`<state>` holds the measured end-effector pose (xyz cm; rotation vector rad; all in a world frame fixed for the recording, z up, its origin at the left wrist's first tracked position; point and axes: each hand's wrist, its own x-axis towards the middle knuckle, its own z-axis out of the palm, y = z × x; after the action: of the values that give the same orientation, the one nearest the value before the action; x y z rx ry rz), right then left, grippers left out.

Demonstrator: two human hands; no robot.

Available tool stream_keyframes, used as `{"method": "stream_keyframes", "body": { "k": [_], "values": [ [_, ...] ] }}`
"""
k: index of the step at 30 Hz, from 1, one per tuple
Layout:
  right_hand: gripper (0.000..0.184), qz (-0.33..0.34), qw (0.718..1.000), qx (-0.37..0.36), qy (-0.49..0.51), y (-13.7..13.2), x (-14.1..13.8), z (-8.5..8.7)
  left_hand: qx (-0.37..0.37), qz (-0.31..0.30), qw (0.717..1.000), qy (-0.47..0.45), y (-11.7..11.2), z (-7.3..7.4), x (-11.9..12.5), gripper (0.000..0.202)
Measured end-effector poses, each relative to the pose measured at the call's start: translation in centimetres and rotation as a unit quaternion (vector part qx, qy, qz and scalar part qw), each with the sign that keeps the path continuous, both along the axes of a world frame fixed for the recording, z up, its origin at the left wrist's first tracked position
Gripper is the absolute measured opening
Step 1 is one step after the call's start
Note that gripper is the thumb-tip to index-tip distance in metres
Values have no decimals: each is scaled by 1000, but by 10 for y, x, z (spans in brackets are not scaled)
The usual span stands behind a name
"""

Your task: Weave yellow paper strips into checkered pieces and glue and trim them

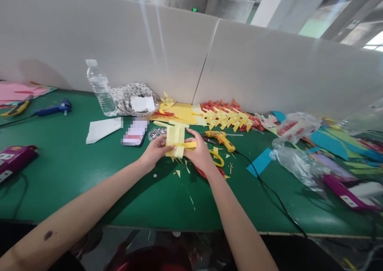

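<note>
Between my two hands, above the green table (74, 191), is a piece of woven yellow paper strips (176, 136). My left hand (154, 153) pinches its left edge with thumb and fingers. On the other side, my right hand (200, 151) grips the paper near a darker yellow strip (190, 145) that sticks out to the right. Scissors with yellow and red handles (220, 158) lie partly hidden behind my right hand and wrist. Small yellow paper scraps (178, 173) are scattered below the hands. A round dish of tiny beads (157, 133) sits just beyond my left hand.
Behind the hands lie a yellow glue gun (221, 138), a row of folded yellow paper fish (229, 118) and yellow sheets (184, 113). To the left are a phone (135, 132), a water bottle (102, 89) and a blue glue gun (54, 108). Plastic bags (296, 167) and a black cord (273, 193) lie right.
</note>
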<state>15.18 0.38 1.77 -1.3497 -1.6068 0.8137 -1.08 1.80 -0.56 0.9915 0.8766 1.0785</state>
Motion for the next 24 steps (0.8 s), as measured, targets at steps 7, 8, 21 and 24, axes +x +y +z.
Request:
{"method": "stream_keyframes", "body": {
  "k": [7, 8, 21, 24],
  "values": [
    [59, -42, 997, 24, 57, 6, 5, -4, 38, -94, 995, 18, -4, 2, 2, 42],
    [58, -35, 997, 26, 57, 6, 5, -3, 34, -99, 994, 27, -5, 3, 2, 42],
    [55, 30, 994, -41, 100, 4, 6, -4, -36, 11, 999, 1, -1, 0, 0, 41],
    [55, 31, 993, -53, 103, 4, 6, -4, -46, 35, 998, -11, -1, 1, 0, 39]
  ]
}}
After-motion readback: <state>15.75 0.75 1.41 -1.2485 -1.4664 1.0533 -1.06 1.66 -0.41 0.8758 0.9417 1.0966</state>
